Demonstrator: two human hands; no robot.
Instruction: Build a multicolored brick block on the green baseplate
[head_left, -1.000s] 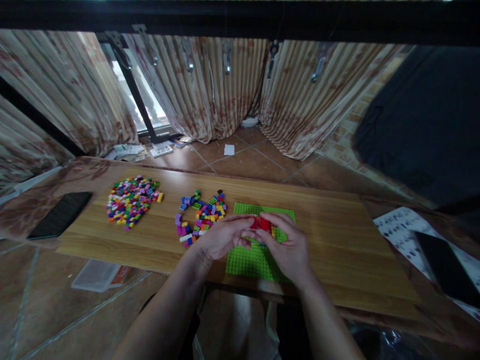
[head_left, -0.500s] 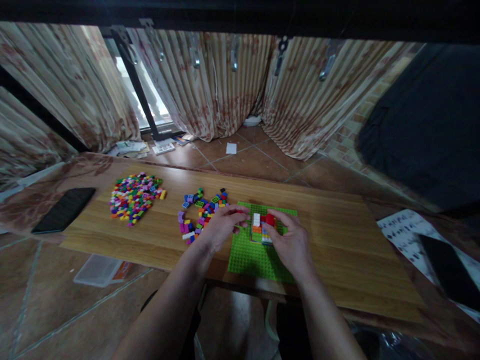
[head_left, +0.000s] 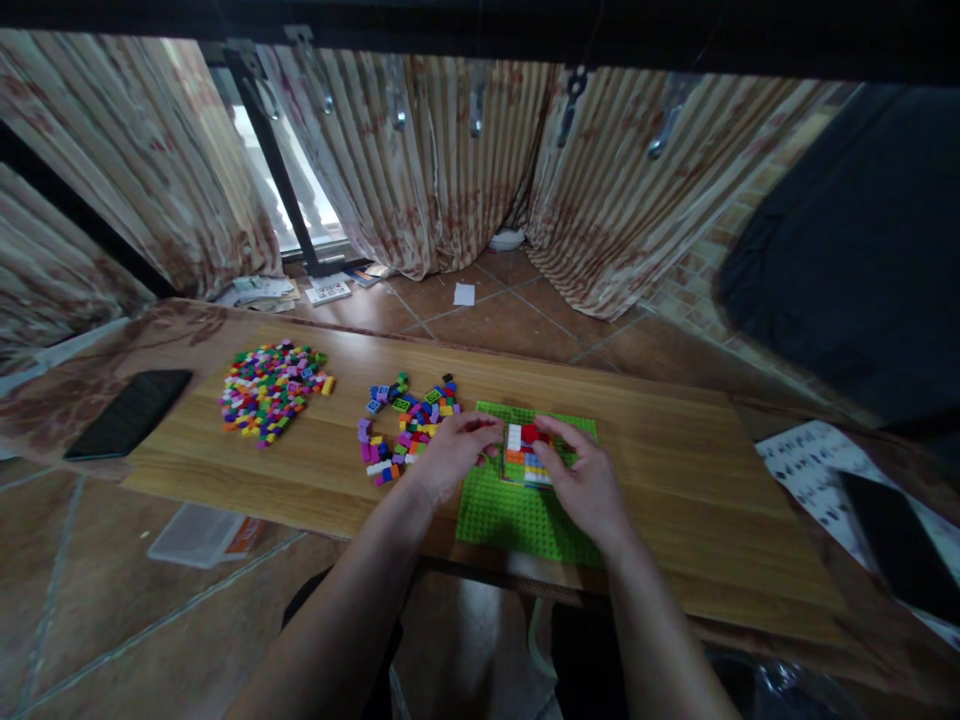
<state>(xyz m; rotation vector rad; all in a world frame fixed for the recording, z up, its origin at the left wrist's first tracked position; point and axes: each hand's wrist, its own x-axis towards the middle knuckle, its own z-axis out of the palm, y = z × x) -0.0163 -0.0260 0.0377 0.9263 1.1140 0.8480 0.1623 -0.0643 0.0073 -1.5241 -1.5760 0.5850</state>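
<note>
A small block build (head_left: pixel 516 458) of white, orange, light blue and red bricks stands on the green baseplate (head_left: pixel 491 520). My right hand (head_left: pixel 589 480) is at the build's right side, thumb and fingertips closed around a red brick (head_left: pixel 529 433) at its back edge. Part of the build's right side is hidden behind those fingers. Just left of the build, my left hand (head_left: pixel 454 452) hovers over the plate's edge, its fingers loosely bent and apart. No brick shows in it.
Loose bricks (head_left: pixel 375 395) lie left of the baseplate, with a larger pile (head_left: pixel 274 390) farther left on the wooden board (head_left: pixel 675 480). A black flat case (head_left: pixel 127 412) lies at far left. At right are a printed sheet (head_left: pixel 802 455) and a dark phone (head_left: pixel 896 540).
The red brick has shifted slightly left, towards the white brick, with my right fingers at it. My left hand has come a little closer to the build.
</note>
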